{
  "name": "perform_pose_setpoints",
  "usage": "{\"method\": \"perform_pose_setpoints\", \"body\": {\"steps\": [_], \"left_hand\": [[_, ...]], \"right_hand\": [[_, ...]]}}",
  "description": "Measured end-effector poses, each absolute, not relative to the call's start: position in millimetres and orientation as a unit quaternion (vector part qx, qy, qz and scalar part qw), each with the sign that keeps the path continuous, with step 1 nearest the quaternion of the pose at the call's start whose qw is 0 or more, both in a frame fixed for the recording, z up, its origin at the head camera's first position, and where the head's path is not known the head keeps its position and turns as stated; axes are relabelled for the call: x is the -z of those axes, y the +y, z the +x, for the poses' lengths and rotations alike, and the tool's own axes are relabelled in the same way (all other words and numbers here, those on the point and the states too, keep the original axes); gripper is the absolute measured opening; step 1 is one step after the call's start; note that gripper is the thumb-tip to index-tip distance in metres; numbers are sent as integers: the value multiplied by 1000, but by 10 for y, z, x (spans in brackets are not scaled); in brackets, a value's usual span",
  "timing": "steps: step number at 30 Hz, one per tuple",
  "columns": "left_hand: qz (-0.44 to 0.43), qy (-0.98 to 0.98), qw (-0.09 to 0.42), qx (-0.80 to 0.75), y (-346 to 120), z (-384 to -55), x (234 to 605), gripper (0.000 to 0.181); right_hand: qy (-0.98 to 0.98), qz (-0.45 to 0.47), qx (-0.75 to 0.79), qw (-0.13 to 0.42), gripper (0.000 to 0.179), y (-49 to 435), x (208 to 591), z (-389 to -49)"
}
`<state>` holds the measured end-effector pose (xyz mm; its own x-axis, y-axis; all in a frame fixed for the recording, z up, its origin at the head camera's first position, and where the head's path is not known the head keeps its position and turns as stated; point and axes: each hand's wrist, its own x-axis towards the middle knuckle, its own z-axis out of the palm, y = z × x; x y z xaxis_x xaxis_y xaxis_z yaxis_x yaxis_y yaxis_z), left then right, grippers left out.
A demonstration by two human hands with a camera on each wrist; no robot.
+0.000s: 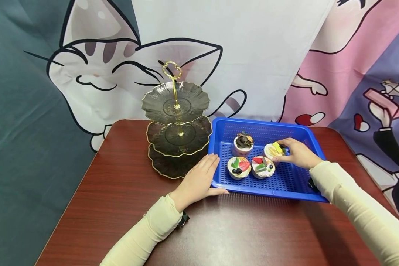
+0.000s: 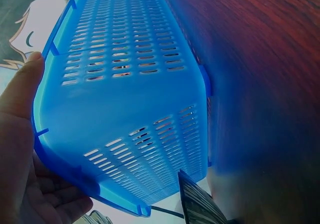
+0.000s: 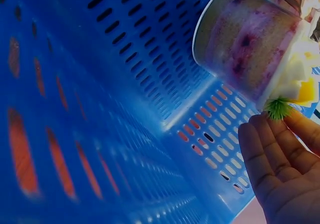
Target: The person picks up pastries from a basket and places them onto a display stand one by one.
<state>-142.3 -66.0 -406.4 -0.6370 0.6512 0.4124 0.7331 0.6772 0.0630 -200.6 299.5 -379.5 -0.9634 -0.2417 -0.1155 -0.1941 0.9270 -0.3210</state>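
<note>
My right hand (image 1: 294, 152) reaches into the blue plastic basket (image 1: 269, 194), at the cake cup with yellow topping (image 1: 272, 149). In the right wrist view the cup's layered side (image 3: 247, 41) shows, and the extended fingers (image 3: 272, 159) are right at its cream and a green spiky garnish (image 3: 278, 108). My left hand (image 1: 196, 181) rests at the basket's front left corner, fingers straight along the left side and thumb along the front rim. Two fruit-topped cups (image 1: 239, 168) and a chocolate-topped cup (image 1: 242, 145) stand in the basket.
A three-tier dark stand (image 1: 176, 103) with gold rims and a gold ring handle stands left of the basket, close to it. Both are on a reddish-brown wooden table (image 1: 119, 192). A cartoon cat cloth (image 1: 252, 44) hangs behind the table.
</note>
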Motion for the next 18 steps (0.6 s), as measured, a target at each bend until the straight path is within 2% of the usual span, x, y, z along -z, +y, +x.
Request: {"method": "perform_pose_setpoints", "body": {"steps": [18], "left_hand": [[-382,-902,173,100,-657,-1389,4082,94]], "right_hand": [[977,-114,146,107,91,3017,3860,-2044]]}}
